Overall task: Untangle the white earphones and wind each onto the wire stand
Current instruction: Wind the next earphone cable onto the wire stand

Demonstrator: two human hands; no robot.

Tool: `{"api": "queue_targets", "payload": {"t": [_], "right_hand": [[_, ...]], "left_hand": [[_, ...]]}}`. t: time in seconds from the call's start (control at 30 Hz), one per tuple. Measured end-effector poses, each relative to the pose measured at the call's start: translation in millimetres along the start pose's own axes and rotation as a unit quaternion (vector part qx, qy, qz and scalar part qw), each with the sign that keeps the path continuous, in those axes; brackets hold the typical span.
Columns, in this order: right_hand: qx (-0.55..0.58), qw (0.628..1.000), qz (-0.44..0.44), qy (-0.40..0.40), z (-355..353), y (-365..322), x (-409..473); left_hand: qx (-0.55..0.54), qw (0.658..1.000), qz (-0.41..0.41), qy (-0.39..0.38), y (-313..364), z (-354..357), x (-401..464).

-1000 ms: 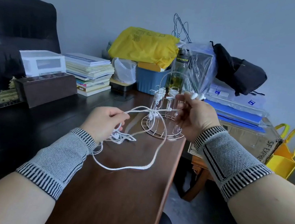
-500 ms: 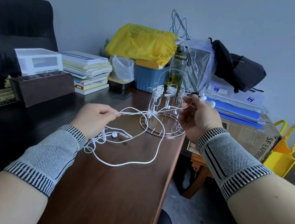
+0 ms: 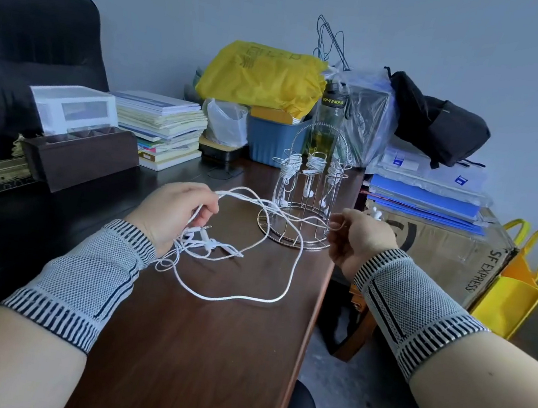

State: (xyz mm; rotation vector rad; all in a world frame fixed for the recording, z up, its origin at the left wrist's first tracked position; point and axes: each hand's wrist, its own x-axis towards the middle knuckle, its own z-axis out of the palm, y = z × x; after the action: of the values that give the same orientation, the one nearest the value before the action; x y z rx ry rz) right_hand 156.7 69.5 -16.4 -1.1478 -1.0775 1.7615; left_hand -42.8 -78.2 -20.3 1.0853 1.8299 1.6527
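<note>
A white earphone cord (image 3: 240,298) sprawls in a big loop on the brown desk (image 3: 205,350). My left hand (image 3: 173,211) pinches a bundle of its strands, with the plug and an earbud dangling in a tangle (image 3: 201,244) just below. My right hand (image 3: 357,238) pinches the other end, two earbuds (image 3: 376,213) poking out beyond its knuckles. The cord runs between both hands in front of the wire stand (image 3: 302,205), which stands upright near the desk's right edge with three earphones wound on its posts.
Stacked books (image 3: 164,130), a blue bin (image 3: 277,137), a yellow bag (image 3: 264,77) and a bottle (image 3: 329,122) crowd the back of the desk. A dark box (image 3: 84,153) sits left. A cardboard box (image 3: 445,246) and yellow tote (image 3: 519,280) stand right of the desk edge.
My right hand has dropped and moved right, off the stand's top to beside its base. The left hand drew the cord leftwards, and the loop on the desk spread wider.
</note>
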Motion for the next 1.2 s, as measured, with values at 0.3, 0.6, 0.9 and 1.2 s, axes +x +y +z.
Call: {"api": "queue_targets", "payload": {"t": [0.3,0.6,0.9,1.2], "right_hand": [[-0.096,0.995,0.024,-0.03,3,20,8],[-0.099,0.995,0.024,-0.008,-1,23,9],[-0.1,0.995,0.011,0.026,-3,23,9],[-0.193,0.978,0.004,-0.074,5,33,5]], "left_hand": [[0.044,0.999,0.014,-0.013,1,-1,-2],[0.029,0.997,0.007,0.073,6,-4,1],[0.471,0.879,0.055,0.044,-1,-6,0],[0.338,0.933,0.026,0.123,5,-7,2]]}}
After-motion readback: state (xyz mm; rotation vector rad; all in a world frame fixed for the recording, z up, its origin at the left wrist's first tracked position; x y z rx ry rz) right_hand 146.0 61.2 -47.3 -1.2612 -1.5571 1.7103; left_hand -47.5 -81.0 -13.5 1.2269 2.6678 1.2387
